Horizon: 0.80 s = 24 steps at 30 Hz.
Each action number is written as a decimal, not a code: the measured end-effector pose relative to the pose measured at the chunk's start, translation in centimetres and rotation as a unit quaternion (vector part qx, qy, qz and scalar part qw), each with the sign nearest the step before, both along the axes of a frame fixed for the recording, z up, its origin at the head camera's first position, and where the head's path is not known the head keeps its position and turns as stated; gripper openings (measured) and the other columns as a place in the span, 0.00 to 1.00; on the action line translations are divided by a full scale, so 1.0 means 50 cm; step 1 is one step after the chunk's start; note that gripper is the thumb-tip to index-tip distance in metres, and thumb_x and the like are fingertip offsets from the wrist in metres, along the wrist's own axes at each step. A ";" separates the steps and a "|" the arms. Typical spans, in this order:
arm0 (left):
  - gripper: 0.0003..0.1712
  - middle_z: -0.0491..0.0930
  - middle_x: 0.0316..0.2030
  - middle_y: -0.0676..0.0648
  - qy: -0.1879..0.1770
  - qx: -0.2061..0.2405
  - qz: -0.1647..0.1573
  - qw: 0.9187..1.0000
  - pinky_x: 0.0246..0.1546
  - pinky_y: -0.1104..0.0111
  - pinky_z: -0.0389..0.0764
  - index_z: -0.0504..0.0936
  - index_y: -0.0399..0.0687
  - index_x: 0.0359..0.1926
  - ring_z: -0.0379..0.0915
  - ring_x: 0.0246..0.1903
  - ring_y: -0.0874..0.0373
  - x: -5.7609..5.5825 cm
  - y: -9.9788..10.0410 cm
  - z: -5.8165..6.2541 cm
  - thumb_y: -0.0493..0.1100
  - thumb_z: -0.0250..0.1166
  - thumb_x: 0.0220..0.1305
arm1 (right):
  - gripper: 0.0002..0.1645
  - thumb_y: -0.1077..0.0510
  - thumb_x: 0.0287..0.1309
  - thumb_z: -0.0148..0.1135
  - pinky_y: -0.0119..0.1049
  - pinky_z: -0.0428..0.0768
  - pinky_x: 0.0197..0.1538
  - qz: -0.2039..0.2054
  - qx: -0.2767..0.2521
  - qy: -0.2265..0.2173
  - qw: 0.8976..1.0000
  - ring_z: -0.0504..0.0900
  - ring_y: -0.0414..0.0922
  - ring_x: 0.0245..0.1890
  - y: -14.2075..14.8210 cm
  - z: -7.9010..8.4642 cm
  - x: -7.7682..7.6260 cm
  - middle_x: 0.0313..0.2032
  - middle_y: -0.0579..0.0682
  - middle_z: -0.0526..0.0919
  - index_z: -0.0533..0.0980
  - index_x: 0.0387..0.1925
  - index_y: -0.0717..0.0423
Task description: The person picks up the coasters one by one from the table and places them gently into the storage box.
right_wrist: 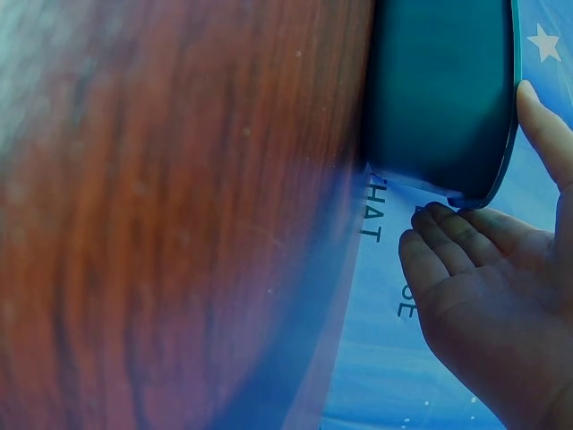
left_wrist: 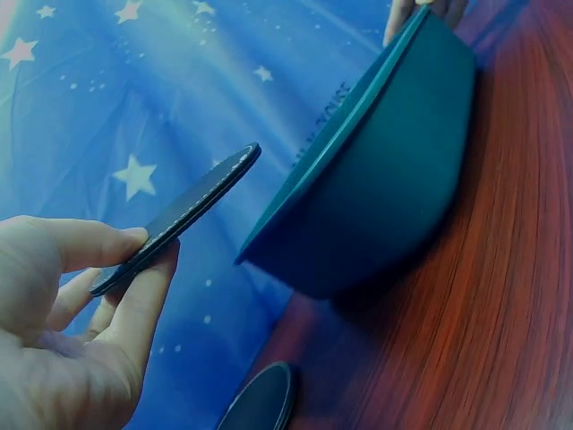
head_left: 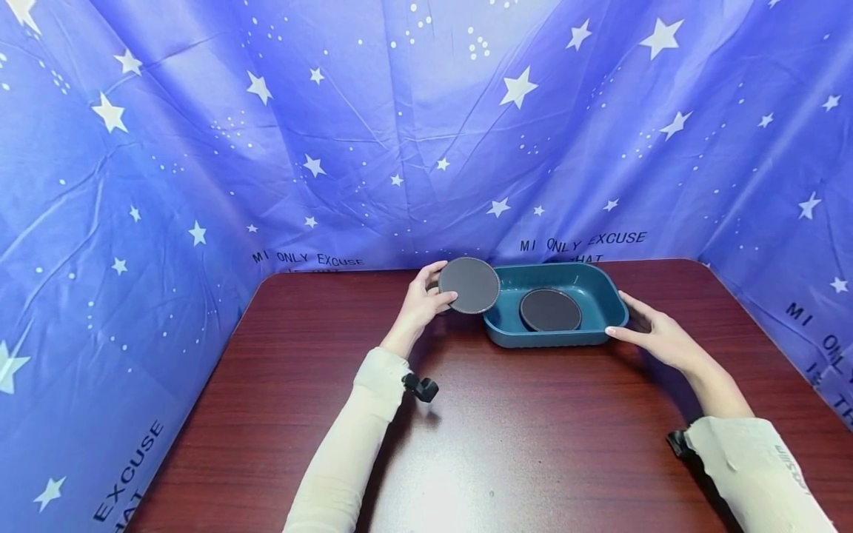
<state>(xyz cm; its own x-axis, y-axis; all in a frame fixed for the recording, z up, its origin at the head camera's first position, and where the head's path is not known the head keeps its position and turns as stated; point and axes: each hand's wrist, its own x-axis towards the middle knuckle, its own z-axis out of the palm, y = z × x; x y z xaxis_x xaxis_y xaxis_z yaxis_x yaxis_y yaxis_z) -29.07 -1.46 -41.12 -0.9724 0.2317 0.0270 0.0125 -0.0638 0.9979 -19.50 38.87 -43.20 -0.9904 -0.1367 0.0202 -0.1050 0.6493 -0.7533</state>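
Note:
A dark round coaster (head_left: 469, 286) with a stitched edge is pinched between the thumb and fingers of my left hand (head_left: 423, 297), tilted up beside the left end of a teal rectangular basin (head_left: 533, 339). Inside the basin lies a second dark coaster (head_left: 550, 310). The left wrist view shows part of another dark coaster (left_wrist: 261, 401) low down, below the held one. My right hand (head_left: 656, 337) holds the basin at its right end, thumb on the front rim and index finger at the end rim. Its other fingers extend beside the end wall in the right wrist view.
The basin stands at the back of a reddish-brown wooden table (head_left: 533, 444). Blue star-printed cloth (head_left: 413, 111) hangs behind the table and along both sides. Black devices, such as a wrist mount (head_left: 421, 386), are strapped at both pale sleeves.

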 end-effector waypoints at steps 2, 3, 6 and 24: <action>0.40 0.73 0.57 0.39 0.003 -0.007 -0.008 1.000 0.37 0.69 0.87 0.65 0.45 0.71 0.79 0.39 0.63 0.001 0.014 0.001 0.22 0.63 0.58 | 0.51 0.50 0.65 0.64 0.04 0.60 0.47 -0.001 0.001 -0.002 1.000 0.60 0.72 0.69 0.000 0.000 0.001 0.73 0.72 0.58 0.46 0.78 0.58; 0.41 0.73 0.57 0.39 0.004 -0.011 -0.012 1.000 0.38 0.67 0.87 0.65 0.45 0.71 0.79 0.40 0.62 0.001 0.020 0.001 0.23 0.63 0.58 | 0.51 0.50 0.65 0.64 0.03 0.60 0.47 -0.001 0.001 -0.003 1.000 0.60 0.71 0.69 0.000 0.000 0.001 0.73 0.71 0.58 0.46 0.79 0.58; 0.40 0.74 0.57 0.39 0.008 -0.009 -0.026 1.000 0.43 0.62 0.88 0.66 0.46 0.71 0.81 0.44 0.58 0.000 0.038 0.000 0.23 0.64 0.58 | 0.52 0.50 0.65 0.64 0.03 0.60 0.47 -0.001 0.000 -0.004 1.000 0.59 0.71 0.70 0.001 0.000 0.001 0.73 0.71 0.57 0.46 0.79 0.58; 0.38 0.74 0.58 0.37 -0.001 -0.041 -0.064 0.997 0.42 0.64 0.88 0.68 0.45 0.69 0.80 0.40 0.58 -0.006 0.139 0.000 0.23 0.64 0.59 | 0.52 0.50 0.65 0.64 0.02 0.58 0.48 -0.002 0.002 -0.001 1.000 0.58 0.71 0.70 0.002 -0.002 -0.001 0.74 0.71 0.55 0.46 0.79 0.58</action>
<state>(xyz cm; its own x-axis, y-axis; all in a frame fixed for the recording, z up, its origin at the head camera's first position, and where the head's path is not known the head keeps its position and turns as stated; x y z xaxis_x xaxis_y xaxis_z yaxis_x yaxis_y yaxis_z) -29.35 5.48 -41.11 -0.9347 0.3554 0.0015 0.0079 0.0165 0.9998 -19.57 38.98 -43.28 -0.9909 -0.1330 0.0185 -0.1017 0.6527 -0.7507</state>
